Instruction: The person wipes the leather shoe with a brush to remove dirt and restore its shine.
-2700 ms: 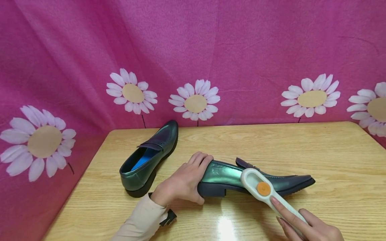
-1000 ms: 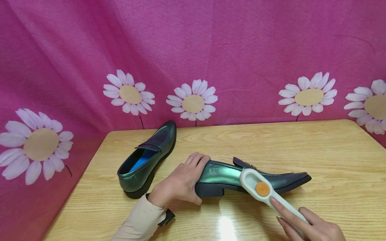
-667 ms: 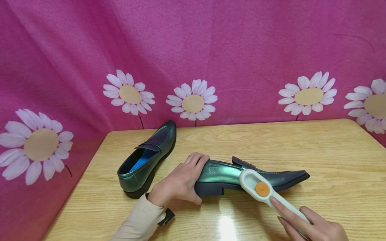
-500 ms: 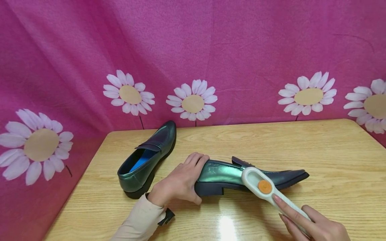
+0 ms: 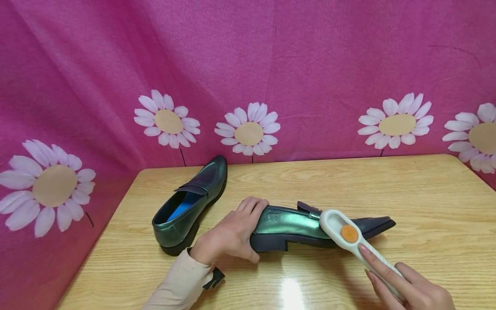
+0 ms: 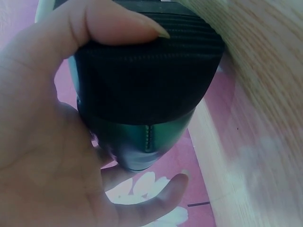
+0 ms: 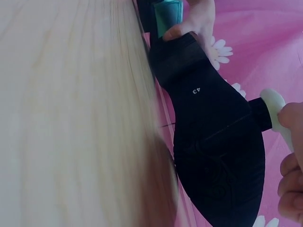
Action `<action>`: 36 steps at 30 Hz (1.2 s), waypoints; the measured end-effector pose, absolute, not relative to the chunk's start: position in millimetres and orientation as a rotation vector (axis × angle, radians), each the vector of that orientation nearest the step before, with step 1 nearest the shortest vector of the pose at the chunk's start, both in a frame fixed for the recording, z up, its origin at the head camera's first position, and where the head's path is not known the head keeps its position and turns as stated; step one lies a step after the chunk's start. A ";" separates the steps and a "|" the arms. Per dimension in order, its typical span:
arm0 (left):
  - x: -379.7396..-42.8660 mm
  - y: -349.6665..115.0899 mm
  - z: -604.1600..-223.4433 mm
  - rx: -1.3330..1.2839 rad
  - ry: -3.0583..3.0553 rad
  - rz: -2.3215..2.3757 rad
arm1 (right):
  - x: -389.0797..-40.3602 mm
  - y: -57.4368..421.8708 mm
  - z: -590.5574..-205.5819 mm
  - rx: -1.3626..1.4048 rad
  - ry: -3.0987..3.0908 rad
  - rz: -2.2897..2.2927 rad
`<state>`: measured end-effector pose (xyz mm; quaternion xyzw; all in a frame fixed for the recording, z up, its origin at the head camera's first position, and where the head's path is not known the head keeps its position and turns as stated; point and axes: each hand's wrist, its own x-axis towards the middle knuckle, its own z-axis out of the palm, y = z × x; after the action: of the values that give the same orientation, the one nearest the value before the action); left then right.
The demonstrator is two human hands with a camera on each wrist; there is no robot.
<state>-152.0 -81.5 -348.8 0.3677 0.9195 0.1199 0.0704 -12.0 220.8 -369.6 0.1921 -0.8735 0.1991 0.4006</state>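
Observation:
My left hand (image 5: pixel 232 234) grips the heel of a dark green loafer (image 5: pixel 286 221), thumb on the heel block and fingers over the back rim. The loafer points right, and the left wrist view shows its black heel (image 6: pixel 147 85) under my thumb. My right hand (image 5: pixel 414 288) holds a white-handled brush (image 5: pixel 333 219) with an orange button, index finger stretched along the handle. Its head overlaps the loafer's side just ahead of the strap. In the right wrist view, dark bristles (image 7: pixel 259 114) meet the shoe's side beside the black sole (image 7: pixel 213 127).
A matching loafer (image 5: pixel 190 204) with a blue insole stands upright at the left of the wooden table (image 5: pixel 387 185), toe toward the back. Behind the table hangs a magenta cloth (image 5: pixel 321 64) printed with white daisies.
The brush in my right hand has slid right along the loafer's side toward the toe, and slightly away from me. My left hand keeps its hold on the heel.

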 end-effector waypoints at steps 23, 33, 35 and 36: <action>-150.5 -82.8 -350.1 1.056 2.747 0.356 | -10.8 240.3 -384.4 0.296 -2.336 0.693; -150.5 -84.1 -353.4 1.079 2.751 0.362 | -11.8 240.8 -389.3 0.299 -2.290 0.744; -150.2 -84.5 -353.6 1.079 2.751 0.358 | -11.3 237.0 -391.5 0.300 -2.266 0.765; -150.1 -84.9 -354.0 1.078 2.750 0.357 | -10.9 234.7 -392.9 0.312 -2.244 0.780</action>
<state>-150.1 -84.9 -354.0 0.3610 0.9211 0.1195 0.0830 -10.9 234.7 -392.9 0.1213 -0.8721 0.3034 0.3643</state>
